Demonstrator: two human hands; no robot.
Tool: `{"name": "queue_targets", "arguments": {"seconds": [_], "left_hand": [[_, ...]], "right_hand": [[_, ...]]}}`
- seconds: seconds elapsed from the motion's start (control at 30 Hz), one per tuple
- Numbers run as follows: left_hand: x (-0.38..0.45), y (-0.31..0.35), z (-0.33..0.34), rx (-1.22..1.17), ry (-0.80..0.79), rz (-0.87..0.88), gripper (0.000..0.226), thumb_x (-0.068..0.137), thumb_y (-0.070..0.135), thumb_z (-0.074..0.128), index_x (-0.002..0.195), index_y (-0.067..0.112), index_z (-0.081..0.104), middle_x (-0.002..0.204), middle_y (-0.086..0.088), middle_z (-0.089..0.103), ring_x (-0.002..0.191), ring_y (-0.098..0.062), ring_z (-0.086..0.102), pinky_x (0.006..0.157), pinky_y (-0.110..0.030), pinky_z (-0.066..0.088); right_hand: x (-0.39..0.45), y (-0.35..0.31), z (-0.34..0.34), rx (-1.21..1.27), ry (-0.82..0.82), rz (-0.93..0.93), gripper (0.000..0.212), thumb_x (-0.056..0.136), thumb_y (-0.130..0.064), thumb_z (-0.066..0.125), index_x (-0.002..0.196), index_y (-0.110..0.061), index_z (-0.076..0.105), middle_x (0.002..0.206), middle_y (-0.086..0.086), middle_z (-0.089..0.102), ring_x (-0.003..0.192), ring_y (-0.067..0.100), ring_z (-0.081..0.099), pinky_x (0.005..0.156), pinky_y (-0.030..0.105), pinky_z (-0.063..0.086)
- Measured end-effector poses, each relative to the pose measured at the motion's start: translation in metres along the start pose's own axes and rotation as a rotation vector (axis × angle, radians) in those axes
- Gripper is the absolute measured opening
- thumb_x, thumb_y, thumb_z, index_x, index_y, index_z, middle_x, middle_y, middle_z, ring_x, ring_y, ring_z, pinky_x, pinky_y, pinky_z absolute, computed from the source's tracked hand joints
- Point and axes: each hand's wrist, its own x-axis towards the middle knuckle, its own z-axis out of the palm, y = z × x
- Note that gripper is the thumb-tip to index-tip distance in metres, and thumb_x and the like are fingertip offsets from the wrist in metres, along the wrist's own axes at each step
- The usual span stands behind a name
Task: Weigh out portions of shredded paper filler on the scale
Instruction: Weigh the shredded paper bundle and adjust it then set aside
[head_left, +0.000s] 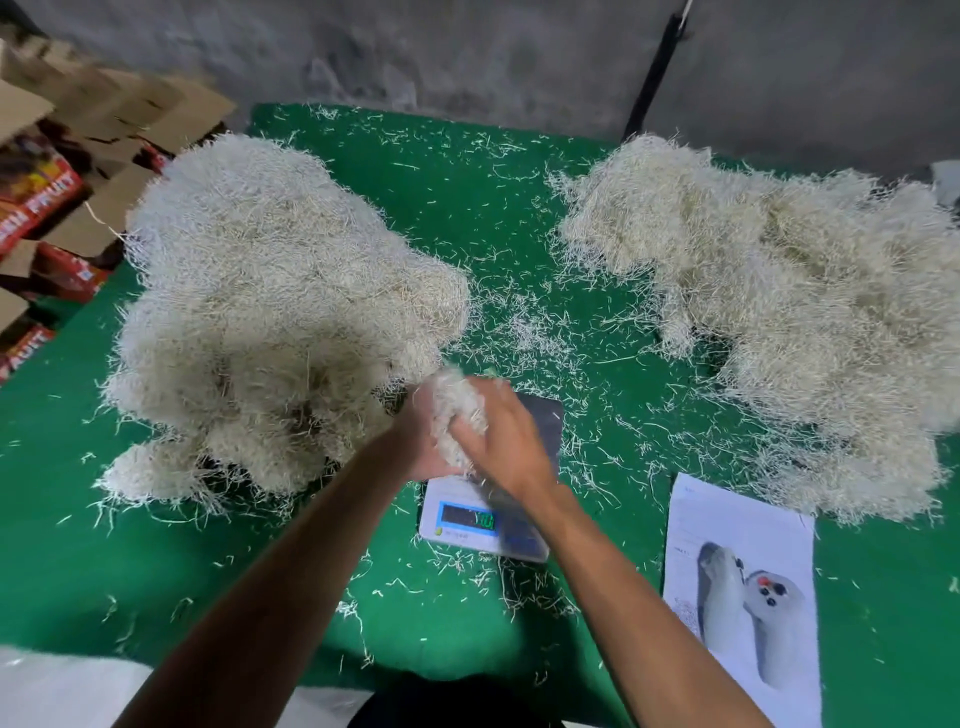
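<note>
We've got a fuzzy green cloth table (467, 218) littered with stray strands. A big fluffy heap (270, 312) of cream shredded paper sits left, a flatter pile (779, 322) right. A printed sheet (737, 587) lies near right. Over the flat white scale (483, 519), our left hand (421, 441) and right hand (509, 441) squeeze a wispy clump (460, 410) between curled fingers.

tabletop (467, 218): bright green, flecked all over with pale shreds
piles of shredded paper (270, 312): cream to off-white
scale (485, 525): white body, dark grey platform, blue-framed display with green digits
sheet of paper (737, 597): white, with a grey printed picture
boxes (41, 197): brown cardboard, red printed sides
wall (467, 52): grey
</note>
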Motion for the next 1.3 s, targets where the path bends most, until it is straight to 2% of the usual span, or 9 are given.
{"name": "queue_targets", "arguments": {"seconds": [0.03,0.13,0.23,0.37,0.47,0.53,0.6,0.77,1.3], "left_hand": [[0.000,0.005,0.003,0.001,-0.046,-0.019,0.050,0.106,0.050,0.033,0.114,0.008,0.060,0.100,-0.013,0.069,0.099,-0.027,0.067,0.089,-0.041,0.055],[0.013,0.000,-0.016,0.272,0.232,0.158,0.048,0.103,0.048,0.045,0.123,0.007,0.060,0.124,-0.012,0.064,0.113,-0.031,0.061,0.096,-0.055,0.053],[0.029,-0.018,-0.048,0.386,0.322,0.231,0.019,0.099,0.025,0.055,0.092,0.008,0.062,0.109,-0.021,0.065,0.100,-0.031,0.065,0.091,-0.057,0.056],[0.045,-0.056,-0.081,0.792,0.343,0.364,0.025,0.092,0.002,0.049,0.068,0.005,0.057,0.074,-0.020,0.060,0.068,-0.022,0.055,0.064,-0.038,0.052],[0.047,-0.100,-0.099,1.085,0.294,0.376,0.023,0.094,-0.001,0.052,0.111,0.003,0.068,0.115,-0.014,0.063,0.102,-0.027,0.061,0.083,-0.037,0.051],[0.045,-0.137,-0.107,1.286,0.292,0.379,0.049,0.096,0.010,0.058,0.144,0.016,0.051,0.155,-0.008,0.038,0.140,-0.026,0.038,0.114,-0.039,0.038],[0.042,-0.167,-0.110,1.411,0.288,0.412,0.067,0.100,0.018,0.053,0.159,0.025,0.023,0.168,0.000,0.003,0.155,-0.022,0.003,0.124,-0.045,0.016],[0.034,-0.205,-0.114,1.455,0.338,0.468,0.065,0.104,0.018,0.042,0.161,0.024,0.012,0.168,0.004,-0.010,0.153,-0.014,-0.015,0.125,-0.038,-0.005],[0.026,-0.209,-0.125,1.299,0.299,0.566,0.053,0.104,0.022,0.050,0.155,0.024,0.036,0.166,0.012,0.011,0.154,-0.008,0.002,0.124,-0.034,0.003]], "right_hand": [[0.006,0.003,-0.006,0.027,0.095,0.035,0.066,0.096,-0.046,0.055,0.156,-0.026,0.034,0.154,0.010,0.044,0.136,0.027,0.050,0.109,0.047,0.047],[0.022,0.010,-0.018,0.122,0.259,0.186,0.078,0.099,-0.059,0.053,0.158,-0.015,0.028,0.150,0.015,0.046,0.121,0.018,0.055,0.110,0.050,0.047],[0.022,0.026,-0.025,0.007,0.020,0.300,0.105,0.085,-0.091,0.034,0.159,-0.018,0.024,0.137,0.024,0.057,0.122,0.032,0.061,0.106,0.066,0.046],[-0.008,0.066,-0.023,0.106,0.285,0.413,0.088,0.095,-0.084,0.020,0.155,-0.024,0.040,0.150,0.010,0.054,0.130,0.027,0.058,0.109,0.061,0.044],[-0.052,0.108,-0.002,0.077,0.321,0.504,0.056,0.109,-0.055,0.026,0.139,-0.017,0.054,0.138,0.011,0.059,0.127,0.029,0.057,0.108,0.051,0.046],[-0.085,0.135,0.020,-0.131,0.120,0.515,0.045,0.110,-0.033,0.036,0.146,-0.009,0.046,0.151,0.016,0.048,0.143,0.034,0.043,0.119,0.045,0.035],[-0.118,0.151,0.047,-0.350,-0.014,0.461,0.060,0.109,-0.032,0.036,0.162,-0.008,0.020,0.171,0.012,0.010,0.159,0.030,0.006,0.129,0.039,0.006],[-0.180,0.141,0.097,-0.424,0.067,0.420,0.061,0.109,-0.034,0.023,0.165,-0.015,0.005,0.172,0.001,-0.011,0.157,0.017,-0.018,0.129,0.042,-0.006],[-0.184,0.141,0.094,-0.317,0.125,0.405,0.056,0.109,-0.030,0.036,0.162,-0.015,0.027,0.172,-0.001,0.009,0.159,0.014,-0.002,0.130,0.040,-0.001]]}}
